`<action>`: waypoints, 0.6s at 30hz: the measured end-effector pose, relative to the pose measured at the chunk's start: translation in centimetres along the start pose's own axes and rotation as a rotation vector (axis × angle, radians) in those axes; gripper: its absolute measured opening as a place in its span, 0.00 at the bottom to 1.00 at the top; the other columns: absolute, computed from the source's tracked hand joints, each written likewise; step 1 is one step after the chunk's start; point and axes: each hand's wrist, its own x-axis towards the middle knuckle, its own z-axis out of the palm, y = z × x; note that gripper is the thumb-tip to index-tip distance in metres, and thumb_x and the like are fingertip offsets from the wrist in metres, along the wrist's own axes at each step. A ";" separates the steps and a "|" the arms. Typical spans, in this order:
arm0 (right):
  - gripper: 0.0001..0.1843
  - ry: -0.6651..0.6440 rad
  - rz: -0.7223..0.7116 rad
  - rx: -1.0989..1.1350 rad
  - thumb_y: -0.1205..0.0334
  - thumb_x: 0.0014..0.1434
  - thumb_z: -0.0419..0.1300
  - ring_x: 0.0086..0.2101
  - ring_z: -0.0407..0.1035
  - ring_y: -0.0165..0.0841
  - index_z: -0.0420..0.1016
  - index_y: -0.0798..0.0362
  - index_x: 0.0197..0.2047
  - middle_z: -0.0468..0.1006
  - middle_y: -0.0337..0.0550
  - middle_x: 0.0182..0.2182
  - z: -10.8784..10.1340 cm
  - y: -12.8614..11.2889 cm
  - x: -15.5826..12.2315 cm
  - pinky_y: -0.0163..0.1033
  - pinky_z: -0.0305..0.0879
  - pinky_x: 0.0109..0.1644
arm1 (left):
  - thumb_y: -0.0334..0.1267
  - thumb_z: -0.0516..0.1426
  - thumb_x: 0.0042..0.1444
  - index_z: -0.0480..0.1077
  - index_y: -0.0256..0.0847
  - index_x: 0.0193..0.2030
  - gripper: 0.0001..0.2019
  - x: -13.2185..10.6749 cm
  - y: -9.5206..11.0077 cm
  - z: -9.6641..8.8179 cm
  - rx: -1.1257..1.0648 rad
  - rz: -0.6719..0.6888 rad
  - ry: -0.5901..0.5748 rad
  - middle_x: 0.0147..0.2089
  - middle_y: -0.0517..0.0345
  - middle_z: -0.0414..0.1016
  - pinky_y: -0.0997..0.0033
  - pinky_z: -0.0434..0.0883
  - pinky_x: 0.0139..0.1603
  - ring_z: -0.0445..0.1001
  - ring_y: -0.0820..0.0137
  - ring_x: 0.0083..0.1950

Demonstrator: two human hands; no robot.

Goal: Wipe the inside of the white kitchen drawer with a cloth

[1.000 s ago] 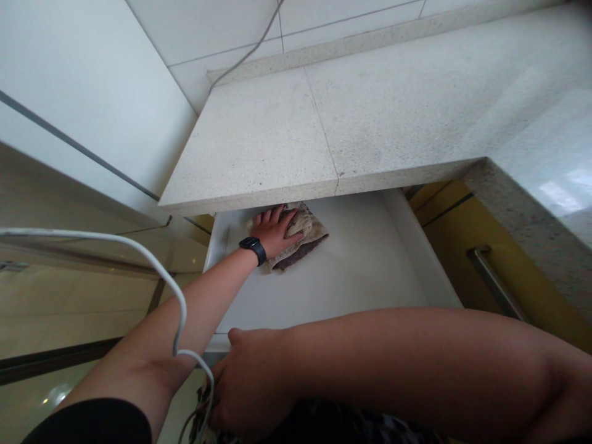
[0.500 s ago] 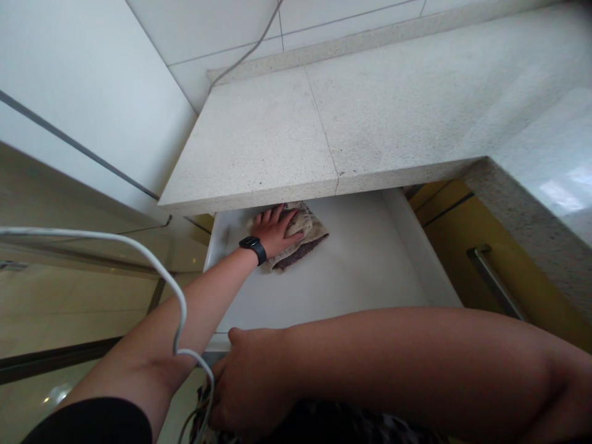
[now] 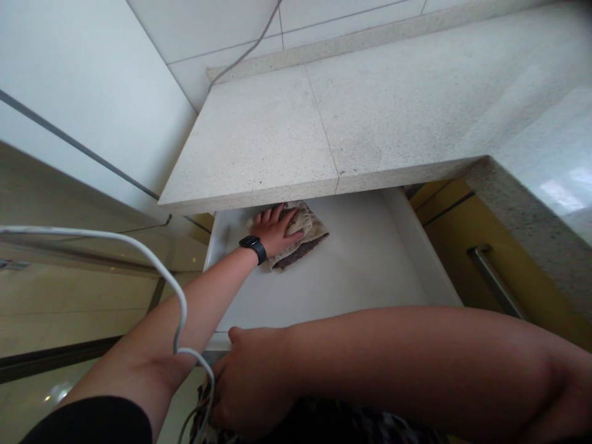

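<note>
My left hand [image 3: 276, 232] lies flat with spread fingers on a rag [image 3: 314, 229], inside a pulled-out white drawer [image 3: 361, 271]. The rag is beige and dark brown, crumpled and partly folded, near the drawer's left side and just in front of the counter edge. A black watch is on the left wrist. My right hand [image 3: 259, 376] grips the drawer's front edge, its thumb on top and its fingers bent down over the front; most of those fingers are hidden. The right forearm crosses in front of the drawer and covers much of its front.
A speckled stone counter [image 3: 259, 148] overhangs the back of the drawer. To the right is a yellowish cabinet with a metal handle [image 3: 494, 280]. A white cable [image 3: 139, 246] hangs in front of the left arm. A tall white panel [image 3: 102, 80] rises at the left.
</note>
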 end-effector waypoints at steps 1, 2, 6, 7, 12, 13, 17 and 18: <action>0.24 0.005 0.007 0.000 0.62 0.72 0.48 0.65 0.58 0.47 0.70 0.57 0.66 0.68 0.49 0.65 0.0 0.0 0.0 0.79 0.55 0.60 | 0.71 0.49 0.66 0.53 0.59 0.80 0.40 0.0 0.0 0.0 0.001 -0.002 -0.002 0.82 0.55 0.47 0.46 0.58 0.68 0.58 0.47 0.73; 0.24 -0.013 0.003 0.001 0.62 0.72 0.48 0.65 0.58 0.47 0.70 0.56 0.67 0.68 0.49 0.65 0.0 0.0 0.0 0.79 0.55 0.60 | 0.71 0.49 0.66 0.53 0.60 0.80 0.40 0.0 0.0 0.0 0.002 -0.003 -0.003 0.82 0.55 0.47 0.46 0.58 0.68 0.58 0.47 0.73; 0.23 -0.010 -0.001 -0.001 0.62 0.72 0.49 0.63 0.60 0.47 0.71 0.57 0.66 0.70 0.49 0.62 0.0 0.1 0.0 0.78 0.57 0.58 | 0.71 0.49 0.65 0.53 0.60 0.80 0.40 0.0 0.0 0.0 0.009 0.001 0.000 0.82 0.55 0.47 0.47 0.59 0.68 0.59 0.47 0.73; 0.23 0.007 0.005 -0.002 0.61 0.72 0.49 0.63 0.61 0.48 0.72 0.57 0.65 0.70 0.50 0.63 0.1 0.1 0.0 0.78 0.57 0.58 | 0.72 0.49 0.65 0.53 0.59 0.80 0.40 0.0 0.0 0.0 0.009 0.002 0.000 0.82 0.55 0.47 0.47 0.59 0.68 0.59 0.47 0.73; 0.24 -0.001 0.007 -0.011 0.61 0.72 0.50 0.64 0.59 0.46 0.71 0.56 0.67 0.70 0.47 0.63 0.1 0.0 -0.1 0.78 0.58 0.58 | 0.71 0.48 0.66 0.53 0.59 0.80 0.40 0.0 -0.1 0.1 0.012 0.009 0.009 0.82 0.54 0.48 0.46 0.59 0.68 0.59 0.47 0.73; 0.24 0.006 0.006 -0.012 0.61 0.72 0.50 0.64 0.59 0.46 0.71 0.56 0.67 0.70 0.47 0.62 0.1 0.0 -0.1 0.77 0.58 0.58 | 0.71 0.48 0.66 0.53 0.59 0.80 0.40 0.0 -0.1 0.1 0.011 0.011 0.011 0.82 0.53 0.48 0.46 0.59 0.68 0.59 0.47 0.73; 0.24 -0.003 0.007 -0.020 0.61 0.73 0.49 0.64 0.59 0.47 0.71 0.56 0.67 0.70 0.48 0.63 0.2 0.0 0.0 0.76 0.59 0.57 | 0.71 0.48 0.65 0.53 0.60 0.80 0.40 0.0 -0.1 0.1 0.013 0.000 0.001 0.82 0.55 0.47 0.47 0.59 0.68 0.59 0.47 0.73; 0.24 -0.006 0.005 -0.017 0.61 0.72 0.49 0.65 0.58 0.47 0.71 0.56 0.67 0.69 0.48 0.64 0.2 0.1 0.0 0.76 0.59 0.57 | 0.71 0.48 0.65 0.52 0.61 0.80 0.40 0.0 -0.1 0.1 0.015 -0.002 0.000 0.82 0.55 0.47 0.47 0.59 0.68 0.59 0.47 0.73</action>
